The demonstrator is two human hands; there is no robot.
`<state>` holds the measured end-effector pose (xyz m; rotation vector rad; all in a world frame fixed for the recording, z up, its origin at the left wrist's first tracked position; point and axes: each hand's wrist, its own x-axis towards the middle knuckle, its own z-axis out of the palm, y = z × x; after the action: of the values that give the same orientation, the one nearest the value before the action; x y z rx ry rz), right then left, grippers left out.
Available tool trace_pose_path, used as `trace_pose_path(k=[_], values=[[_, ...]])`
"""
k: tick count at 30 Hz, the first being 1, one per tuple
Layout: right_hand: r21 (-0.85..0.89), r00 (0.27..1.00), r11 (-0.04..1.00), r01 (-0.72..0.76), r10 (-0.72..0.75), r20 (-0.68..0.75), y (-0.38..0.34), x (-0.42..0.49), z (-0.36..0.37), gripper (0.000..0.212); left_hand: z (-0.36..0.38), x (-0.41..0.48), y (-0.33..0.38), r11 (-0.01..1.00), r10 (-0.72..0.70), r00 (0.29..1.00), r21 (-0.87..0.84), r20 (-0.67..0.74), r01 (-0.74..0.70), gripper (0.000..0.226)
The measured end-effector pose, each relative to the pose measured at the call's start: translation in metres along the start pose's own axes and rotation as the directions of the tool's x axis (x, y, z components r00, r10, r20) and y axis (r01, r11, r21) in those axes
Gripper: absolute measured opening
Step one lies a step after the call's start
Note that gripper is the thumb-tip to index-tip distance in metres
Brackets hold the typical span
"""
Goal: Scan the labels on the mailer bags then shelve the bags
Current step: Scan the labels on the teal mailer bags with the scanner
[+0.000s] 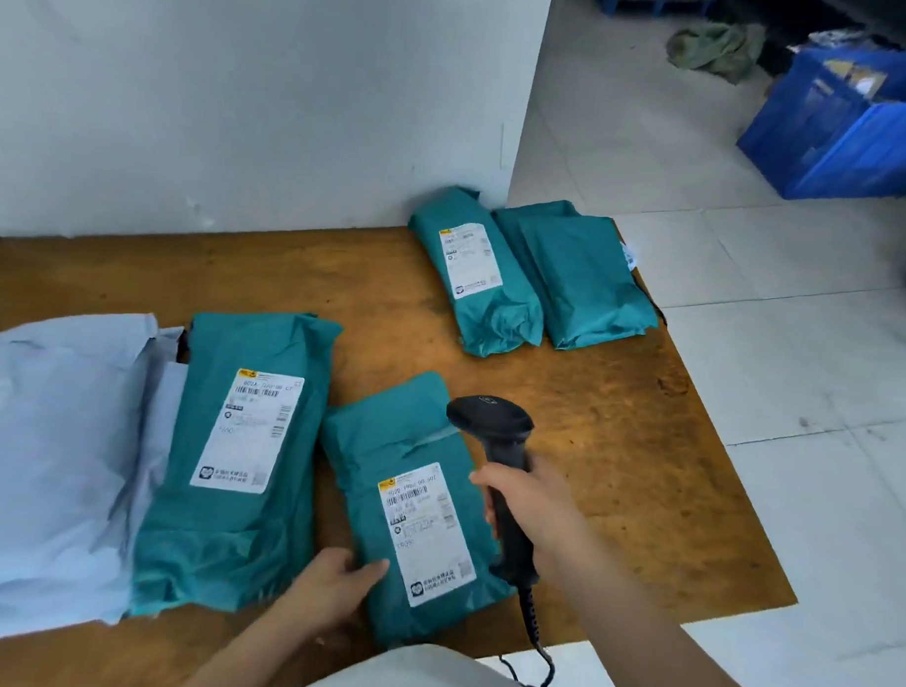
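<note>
A pale grey plastic mailer bag (51,457) lies flat at the left end of the brown wooden table (641,478), its right edge tucked under a large teal plastic mailer bag (230,489) that lies with its white label up. Just beside that, the left hand (329,591) grips the near left corner of a smaller teal mailer bag (411,444), thumb on top next to its white shipping label (426,532); this bag lies flat at the near edge. The right hand (532,505) is wrapped round the handle of a black handheld barcode scanner (494,432), whose head is above the bag's right side; a coiled cable hangs from it. Two more teal mailer bags (535,279) lie side by side at the far right corner. A blue plastic crate (849,126) stands on the tiled floor beyond.
</note>
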<state>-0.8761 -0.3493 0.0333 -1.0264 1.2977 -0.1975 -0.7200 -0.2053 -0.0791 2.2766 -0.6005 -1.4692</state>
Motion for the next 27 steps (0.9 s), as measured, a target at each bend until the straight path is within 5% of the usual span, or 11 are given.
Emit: trace_pose_path(k=[2,8,17,27], values=[[0.001,0.999,0.999,-0.042,0.042,0.003,0.008,-0.001,0.007,0.014,-0.004,0.007,0.008,0.996,0.021,0.993,-0.081,-0.119,-0.031,0.023],[-0.114,0.994,0.989,-0.091,0.098,0.057,0.017,-0.010,0.011,0.011,-0.006,0.015,0.027,0.878,-0.006,0.995,-0.477,-0.099,-0.042,0.015],[-0.258,0.976,0.957,-0.131,0.170,0.133,0.025,-0.018,0.018,0.007,-0.002,0.011,0.018,0.849,0.007,0.988,-0.521,-0.153,-0.087,0.017],[-0.210,0.974,0.963,-0.167,0.194,0.115,0.027,-0.021,0.020,0.021,0.006,0.007,0.017,0.789,-0.015,0.998,-0.614,-0.063,-0.026,0.011]])
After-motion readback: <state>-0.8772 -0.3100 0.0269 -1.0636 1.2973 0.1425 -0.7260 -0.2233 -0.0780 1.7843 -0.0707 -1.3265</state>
